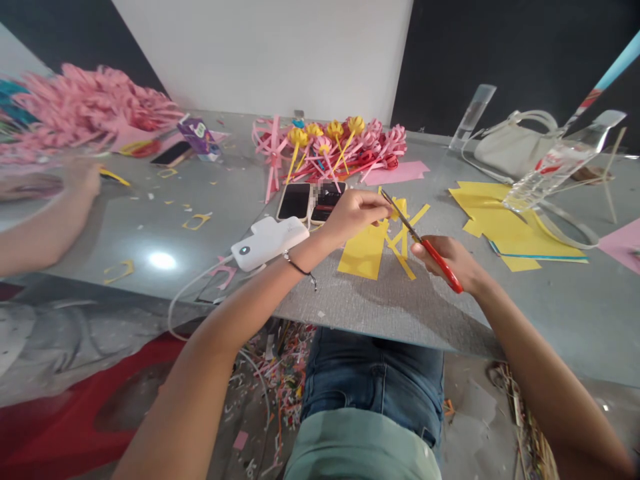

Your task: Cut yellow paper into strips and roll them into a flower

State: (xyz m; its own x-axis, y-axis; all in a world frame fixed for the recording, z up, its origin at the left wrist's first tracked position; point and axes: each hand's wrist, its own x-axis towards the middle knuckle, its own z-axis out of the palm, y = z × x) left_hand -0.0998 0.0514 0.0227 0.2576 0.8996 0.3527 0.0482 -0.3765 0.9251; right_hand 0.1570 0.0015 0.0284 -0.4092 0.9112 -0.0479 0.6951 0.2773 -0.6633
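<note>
Right hand (456, 259) grips red scissors (442, 265), left hand (356, 213) pinches yellow paper (399, 208) at its 10 o'clock; prob snipping, next cut needs steadiness.

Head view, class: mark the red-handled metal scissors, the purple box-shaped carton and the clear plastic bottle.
Red-handled metal scissors (440, 263): head view, on the red handle.
Purple box-shaped carton (201, 139): head view, on a printed side.
Clear plastic bottle (554, 163): head view, on its red marking.

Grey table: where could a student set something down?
Bare: right front, between the yellow sheets and near edge of the grey table; farther back, between paper flowers and clear container. Crowded: around the left hand and right hand, with yellow strips, smartphones and scissors.
</note>
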